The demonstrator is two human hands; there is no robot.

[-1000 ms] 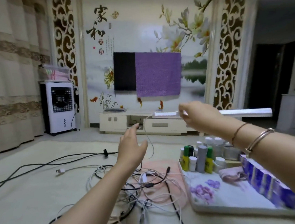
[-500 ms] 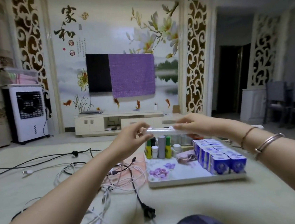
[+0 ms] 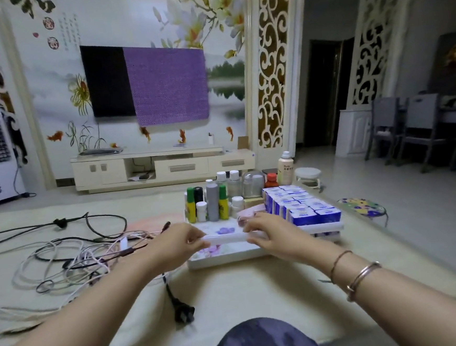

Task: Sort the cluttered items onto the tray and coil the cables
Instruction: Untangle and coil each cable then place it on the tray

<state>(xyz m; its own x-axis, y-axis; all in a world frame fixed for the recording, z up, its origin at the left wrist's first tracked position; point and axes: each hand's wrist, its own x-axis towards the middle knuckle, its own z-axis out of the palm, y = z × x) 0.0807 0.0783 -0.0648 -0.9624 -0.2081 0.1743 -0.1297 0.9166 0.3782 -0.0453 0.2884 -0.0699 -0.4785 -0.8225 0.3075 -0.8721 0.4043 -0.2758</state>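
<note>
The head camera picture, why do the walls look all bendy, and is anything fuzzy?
In the head view the wide-angle lens bows the wall panels near the edges. The left hand and right hand holding the white bar look slightly soft, and the doorway side of the room is dim.

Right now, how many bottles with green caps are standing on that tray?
2. One green-capped yellow bottle stands at the tray's back left corner; the other is right of the tall grey bottle. Others may be hidden behind.
</note>
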